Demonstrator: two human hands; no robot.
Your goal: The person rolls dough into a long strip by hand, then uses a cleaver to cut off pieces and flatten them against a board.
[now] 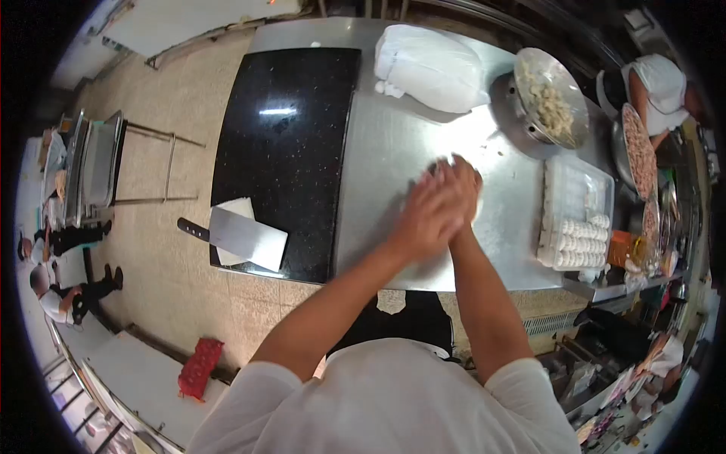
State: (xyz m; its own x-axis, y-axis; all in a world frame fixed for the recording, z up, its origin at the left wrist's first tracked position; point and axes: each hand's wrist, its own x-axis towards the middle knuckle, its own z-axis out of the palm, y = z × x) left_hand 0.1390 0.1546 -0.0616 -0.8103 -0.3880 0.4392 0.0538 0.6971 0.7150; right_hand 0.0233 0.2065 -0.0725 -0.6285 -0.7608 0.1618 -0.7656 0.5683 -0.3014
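Where the steel table point(514, 242) extends rightward from the black slab point(287, 166), both hands meet near its middle, short of the bag point(431, 68) and bowl point(508, 113), with the box point(578, 181) off to the right. The left hand point(432, 216) overlaps the right hand point(470, 185), the two together; whether either grips anything I cannot tell. Beneath them, a pale piece point(479, 209) shows just an edge, nearer the right hand, its long axis hidden.

Red patterned bag point(200, 368) near eight o'clock, two people in dark trousers point(60, 306) near nine, metal rack point(119, 159) between nine and ten, white-topped table point(197, 19) near eleven, person in white point(659, 83) at two.
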